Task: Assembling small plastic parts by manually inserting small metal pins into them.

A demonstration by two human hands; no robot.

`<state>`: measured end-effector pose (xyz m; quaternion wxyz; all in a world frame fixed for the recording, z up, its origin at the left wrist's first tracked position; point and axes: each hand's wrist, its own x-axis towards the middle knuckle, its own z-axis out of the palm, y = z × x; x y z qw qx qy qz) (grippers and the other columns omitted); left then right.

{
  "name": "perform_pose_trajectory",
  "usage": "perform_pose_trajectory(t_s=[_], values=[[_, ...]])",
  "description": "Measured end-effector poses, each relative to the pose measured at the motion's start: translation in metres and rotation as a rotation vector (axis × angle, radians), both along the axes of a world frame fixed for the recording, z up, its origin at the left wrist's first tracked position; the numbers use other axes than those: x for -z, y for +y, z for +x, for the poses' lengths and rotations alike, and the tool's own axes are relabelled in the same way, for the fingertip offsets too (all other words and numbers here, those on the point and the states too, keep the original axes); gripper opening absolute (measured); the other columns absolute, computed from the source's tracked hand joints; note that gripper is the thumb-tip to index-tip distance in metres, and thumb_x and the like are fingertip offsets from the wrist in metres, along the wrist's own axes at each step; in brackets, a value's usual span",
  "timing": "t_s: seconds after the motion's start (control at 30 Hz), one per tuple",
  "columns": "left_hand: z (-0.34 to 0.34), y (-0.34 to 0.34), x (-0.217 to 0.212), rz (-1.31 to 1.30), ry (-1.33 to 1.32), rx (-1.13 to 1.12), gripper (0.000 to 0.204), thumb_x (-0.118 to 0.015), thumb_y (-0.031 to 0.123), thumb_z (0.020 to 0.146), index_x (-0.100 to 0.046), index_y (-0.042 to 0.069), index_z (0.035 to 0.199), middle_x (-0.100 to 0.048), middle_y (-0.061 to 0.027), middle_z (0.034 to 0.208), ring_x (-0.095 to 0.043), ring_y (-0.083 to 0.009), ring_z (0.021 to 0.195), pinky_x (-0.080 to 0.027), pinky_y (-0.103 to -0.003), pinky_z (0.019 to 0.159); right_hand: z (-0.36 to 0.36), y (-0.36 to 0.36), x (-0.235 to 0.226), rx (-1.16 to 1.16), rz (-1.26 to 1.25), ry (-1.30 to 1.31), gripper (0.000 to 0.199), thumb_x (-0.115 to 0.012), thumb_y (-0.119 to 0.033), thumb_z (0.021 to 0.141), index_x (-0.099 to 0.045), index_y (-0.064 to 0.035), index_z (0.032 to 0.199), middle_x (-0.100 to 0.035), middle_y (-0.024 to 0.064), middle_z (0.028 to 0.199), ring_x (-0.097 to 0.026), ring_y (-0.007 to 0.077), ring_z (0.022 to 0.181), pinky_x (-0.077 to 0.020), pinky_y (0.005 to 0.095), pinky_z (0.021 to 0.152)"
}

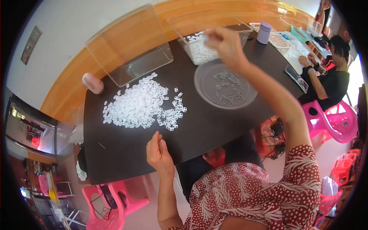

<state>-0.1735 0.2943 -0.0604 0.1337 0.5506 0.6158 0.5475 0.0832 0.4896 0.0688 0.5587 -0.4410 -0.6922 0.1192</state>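
A large heap of small white plastic pieces with holes (136, 103) lies on the dark table. My left hand (158, 155) is just in front of it, near the table's front edge, its fingers closed together; anything between them is too small to make out. My right hand (229, 46) is raised over a clear plastic box (212, 55) partly filled with similar white pieces. Its fingers are smeared by motion, so their grip cannot be read. Below my right forearm sits a round, shallow clear tray (203, 90) holding scattered small metal-looking parts (230, 86).
A clear empty bin (130, 65) leans at the back left beside a pink bottle (93, 83). A lavender jar (264, 33) and a phone (296, 78) stand toward the right. Another person (333, 73) works at the far right. Pink stools (105, 214) flank the dark table (126, 153).
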Motion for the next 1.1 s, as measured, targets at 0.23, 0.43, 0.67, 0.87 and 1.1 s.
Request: perform_pose_trajectory(t_s=[0.23, 0.43, 0.67, 0.87, 1.1], values=[[-0.017, 0.022, 0.006, 0.001, 0.258, 0.021, 0.029, -0.059, -0.005, 0.077, -0.062, 0.002, 0.105, -0.062, -0.0119, 0.095, -0.059, -0.0276, 0.086, -0.048, -0.034, 0.075, 0.068, 0.105, 0.000, 0.470, 0.392, -0.537, 0.013, -0.062, -0.012, 0.070, -0.064, -0.0036, 0.080, -0.063, 0.0141, 0.081, -0.058, 0.0344, 0.077, -0.0459, 0.0422, 0.070], [-0.023, 0.047, 0.009, 0.022, 0.754, -0.001, 0.046, -0.053, -0.011, 0.068, -0.055, -0.001, 0.113, -0.056, -0.0138, 0.100, -0.052, -0.0333, 0.086, -0.046, -0.041, 0.072, 0.005, 0.042, 0.031, 0.147, 0.481, -0.490, 0.013, -0.060, 0.000, 0.069, -0.060, -0.0053, 0.081, -0.059, 0.0138, 0.084, -0.054, 0.0344, 0.083, -0.0444, 0.0422, 0.071], [-0.036, 0.054, 0.011, 0.078, 0.754, -0.035, 0.039, -0.052, -0.010, 0.069, -0.057, -0.002, 0.107, -0.055, -0.0154, 0.099, -0.050, -0.0349, 0.086, -0.044, -0.041, 0.076, -0.036, -0.031, 0.049, -0.229, 0.423, -0.457, 0.012, -0.060, 0.005, 0.068, -0.059, -0.0007, 0.079, -0.058, 0.0118, 0.080, -0.052, 0.0314, 0.076, -0.0447, 0.0389, 0.065], [-0.053, 0.067, 0.015, -0.121, 0.751, -0.073, 0.036, -0.050, -0.011, 0.069, -0.059, 0.000, 0.102, -0.054, -0.0160, 0.097, -0.049, -0.0349, 0.090, -0.044, -0.042, 0.077, -0.047, -0.048, 0.073, -0.346, 0.270, -0.453, 0.016, -0.065, 0.005, 0.069, -0.061, 0.0013, 0.084, -0.059, 0.0122, 0.081, -0.053, 0.0295, 0.074, -0.0449, 0.0367, 0.066], [-0.066, 0.059, 0.013, -0.111, 0.496, 0.028, 0.034, -0.051, -0.006, 0.076, -0.059, 0.004, 0.107, -0.057, -0.0127, 0.096, -0.051, -0.0324, 0.091, -0.043, -0.040, 0.079, -0.054, -0.063, 0.087, -0.393, 0.192, -0.441, 0.013, -0.064, 0.003, 0.070, -0.061, 0.0018, 0.083, -0.060, 0.0118, 0.082, -0.054, 0.0292, 0.073, -0.0446, 0.0365, 0.065]])
